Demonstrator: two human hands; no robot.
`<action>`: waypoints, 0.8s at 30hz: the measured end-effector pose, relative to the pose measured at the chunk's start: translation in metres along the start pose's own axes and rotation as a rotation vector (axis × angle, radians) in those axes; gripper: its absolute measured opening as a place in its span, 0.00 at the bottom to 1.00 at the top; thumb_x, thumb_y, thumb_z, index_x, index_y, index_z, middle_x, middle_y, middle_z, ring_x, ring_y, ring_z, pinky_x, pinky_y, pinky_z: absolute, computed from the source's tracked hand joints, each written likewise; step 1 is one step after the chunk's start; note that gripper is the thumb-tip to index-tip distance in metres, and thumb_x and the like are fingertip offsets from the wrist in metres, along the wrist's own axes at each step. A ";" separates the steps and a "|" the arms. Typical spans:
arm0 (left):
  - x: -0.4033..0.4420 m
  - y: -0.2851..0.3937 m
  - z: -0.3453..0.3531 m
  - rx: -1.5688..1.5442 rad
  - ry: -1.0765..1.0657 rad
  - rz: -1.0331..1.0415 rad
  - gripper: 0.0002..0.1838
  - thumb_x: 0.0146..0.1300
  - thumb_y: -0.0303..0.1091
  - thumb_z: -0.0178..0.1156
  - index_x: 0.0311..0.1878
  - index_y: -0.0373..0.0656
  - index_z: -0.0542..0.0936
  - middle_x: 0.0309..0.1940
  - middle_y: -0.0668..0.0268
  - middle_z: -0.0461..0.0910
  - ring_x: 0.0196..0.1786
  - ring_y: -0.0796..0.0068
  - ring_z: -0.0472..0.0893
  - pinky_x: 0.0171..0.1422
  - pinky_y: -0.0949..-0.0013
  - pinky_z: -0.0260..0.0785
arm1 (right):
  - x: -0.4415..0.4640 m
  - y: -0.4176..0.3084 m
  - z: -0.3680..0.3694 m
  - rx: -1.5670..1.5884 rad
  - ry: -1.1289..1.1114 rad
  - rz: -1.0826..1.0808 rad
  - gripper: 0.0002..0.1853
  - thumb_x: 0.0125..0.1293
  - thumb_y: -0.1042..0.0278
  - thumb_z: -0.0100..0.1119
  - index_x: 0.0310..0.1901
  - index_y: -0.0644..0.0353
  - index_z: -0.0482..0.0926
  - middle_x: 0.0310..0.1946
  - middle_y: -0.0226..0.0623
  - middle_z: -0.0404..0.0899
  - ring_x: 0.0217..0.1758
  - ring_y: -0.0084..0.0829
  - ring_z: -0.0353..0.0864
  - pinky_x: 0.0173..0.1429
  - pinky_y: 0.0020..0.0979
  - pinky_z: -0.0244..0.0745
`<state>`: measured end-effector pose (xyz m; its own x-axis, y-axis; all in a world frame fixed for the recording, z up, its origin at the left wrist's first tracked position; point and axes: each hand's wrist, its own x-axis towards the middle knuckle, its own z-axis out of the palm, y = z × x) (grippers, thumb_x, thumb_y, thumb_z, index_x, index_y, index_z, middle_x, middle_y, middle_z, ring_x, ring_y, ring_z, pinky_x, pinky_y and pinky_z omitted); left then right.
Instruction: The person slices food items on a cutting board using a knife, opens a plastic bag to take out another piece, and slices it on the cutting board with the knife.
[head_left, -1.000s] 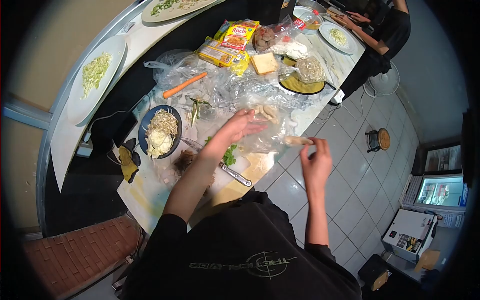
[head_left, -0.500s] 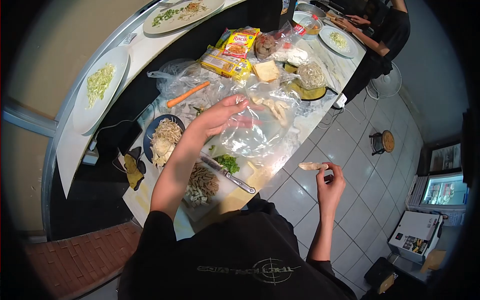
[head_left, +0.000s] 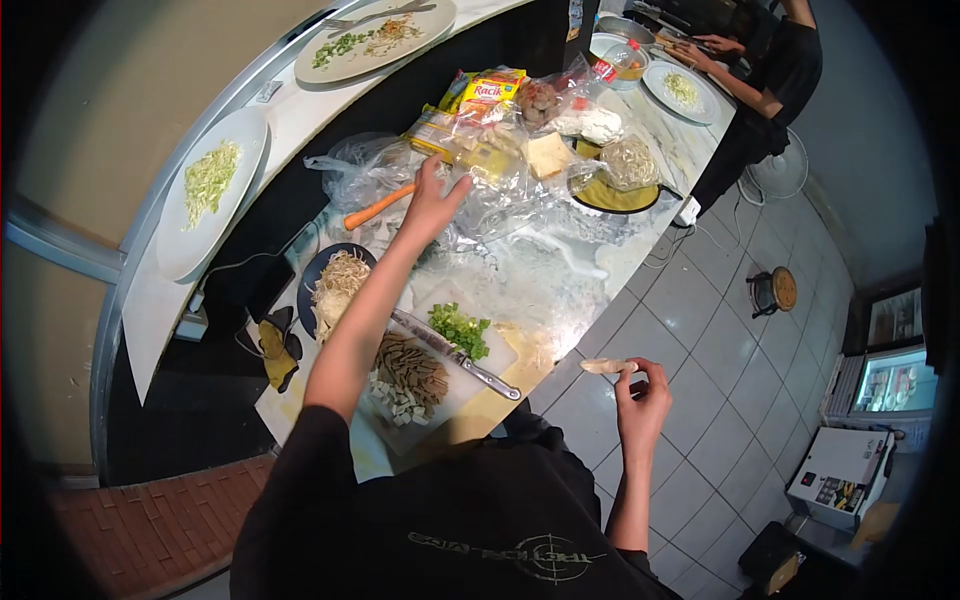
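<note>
My right hand (head_left: 645, 397) pinches a pale, knobbly, finger-shaped piece of food (head_left: 603, 366) beyond the table edge, over the floor. My left hand (head_left: 437, 200) is open with fingers apart, reaching over the table beside a clear plastic bag (head_left: 500, 195). Just left of that hand lies a carrot (head_left: 379, 207). Below my left forearm a knife (head_left: 470, 365) rests across a cutting board (head_left: 503, 352). Chopped green onion (head_left: 459, 330), brown strips (head_left: 412, 372) and pale cut pieces (head_left: 397, 403) sit on the board. A dark plate (head_left: 316, 268) holds bean sprouts (head_left: 343, 277), partly behind my arm.
Yellow seasoning packets (head_left: 489, 92), a tofu block (head_left: 548, 156) and bagged noodles (head_left: 629, 163) lie farther back. Plates of shredded cabbage (head_left: 211, 183) and chopped bits (head_left: 376, 41) stand on the raised ledge. A co-worker (head_left: 775, 75) stands at the far end. A stool (head_left: 773, 291) is on the floor.
My left hand has let go of the clear bag, which now lies farther back on the table by the packets. My right hand, still pinching the pale piece, has moved slightly down and left.
</note>
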<state>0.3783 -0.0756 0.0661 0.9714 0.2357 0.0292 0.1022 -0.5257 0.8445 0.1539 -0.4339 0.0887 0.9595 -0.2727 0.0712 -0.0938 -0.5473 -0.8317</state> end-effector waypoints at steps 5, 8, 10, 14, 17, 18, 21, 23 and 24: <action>-0.150 -0.019 -0.038 -0.378 0.118 0.042 0.30 0.71 0.34 0.62 0.72 0.40 0.62 0.65 0.58 0.68 0.58 0.72 0.76 0.60 0.69 0.71 | -0.001 0.002 0.010 0.014 -0.066 0.014 0.08 0.62 0.76 0.63 0.43 0.67 0.81 0.39 0.40 0.83 0.26 0.29 0.81 0.30 0.28 0.75; -0.235 -0.057 -0.056 -0.421 0.204 -0.031 0.25 0.72 0.32 0.60 0.69 0.42 0.66 0.62 0.63 0.71 0.54 0.75 0.77 0.57 0.73 0.71 | 0.008 0.004 0.017 0.094 -0.137 0.031 0.08 0.64 0.76 0.63 0.43 0.68 0.81 0.35 0.38 0.82 0.24 0.25 0.79 0.29 0.26 0.73; -0.286 -0.084 -0.070 -0.277 0.386 -0.030 0.19 0.73 0.30 0.59 0.65 0.43 0.71 0.56 0.66 0.75 0.49 0.80 0.77 0.53 0.75 0.70 | 0.015 -0.004 0.025 0.247 -0.237 0.119 0.09 0.67 0.72 0.64 0.45 0.68 0.81 0.32 0.33 0.81 0.21 0.19 0.76 0.25 0.23 0.69; -0.356 -0.088 -0.102 -0.202 0.601 -0.099 0.13 0.73 0.27 0.58 0.59 0.44 0.75 0.50 0.70 0.77 0.43 0.86 0.75 0.46 0.79 0.66 | 0.017 -0.016 0.051 0.385 -0.450 0.189 0.09 0.68 0.71 0.63 0.46 0.65 0.82 0.33 0.33 0.82 0.21 0.18 0.75 0.22 0.22 0.65; -0.384 -0.105 -0.121 -0.281 0.698 -0.160 0.17 0.70 0.22 0.57 0.61 0.42 0.75 0.52 0.68 0.77 0.47 0.84 0.74 0.53 0.75 0.67 | 0.007 -0.025 0.078 0.526 -0.606 0.240 0.08 0.69 0.70 0.62 0.45 0.63 0.82 0.34 0.32 0.81 0.21 0.18 0.75 0.21 0.22 0.63; -0.389 -0.107 -0.125 -0.221 0.732 -0.116 0.15 0.70 0.22 0.58 0.59 0.42 0.75 0.50 0.69 0.77 0.45 0.85 0.75 0.50 0.77 0.68 | -0.001 -0.031 0.086 0.571 -0.675 0.307 0.07 0.69 0.70 0.61 0.45 0.62 0.82 0.34 0.31 0.81 0.21 0.19 0.75 0.21 0.22 0.64; -0.410 -0.115 -0.133 -0.226 0.689 -0.197 0.12 0.73 0.27 0.58 0.58 0.43 0.76 0.47 0.69 0.78 0.42 0.84 0.75 0.46 0.78 0.68 | -0.027 -0.037 0.109 0.631 -0.809 0.400 0.07 0.70 0.68 0.59 0.44 0.61 0.81 0.33 0.30 0.80 0.22 0.21 0.74 0.22 0.24 0.66; -0.421 -0.122 -0.130 -0.281 0.681 -0.228 0.12 0.72 0.27 0.59 0.57 0.43 0.76 0.46 0.69 0.79 0.41 0.84 0.76 0.46 0.76 0.69 | -0.045 -0.039 0.123 0.706 -0.916 0.515 0.09 0.71 0.66 0.58 0.47 0.60 0.80 0.36 0.31 0.80 0.24 0.21 0.73 0.22 0.23 0.65; -0.425 -0.127 -0.126 -0.280 0.652 -0.202 0.12 0.71 0.26 0.60 0.56 0.42 0.77 0.44 0.69 0.79 0.41 0.84 0.77 0.46 0.76 0.70 | -0.056 -0.045 0.125 0.682 -0.944 0.545 0.07 0.70 0.67 0.59 0.44 0.60 0.78 0.36 0.31 0.80 0.25 0.22 0.73 0.23 0.24 0.65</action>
<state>-0.0747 -0.0061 0.0139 0.6060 0.7896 0.0963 0.1226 -0.2124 0.9695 0.1377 -0.2950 0.0535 0.6825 0.4839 -0.5478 -0.6455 0.0476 -0.7623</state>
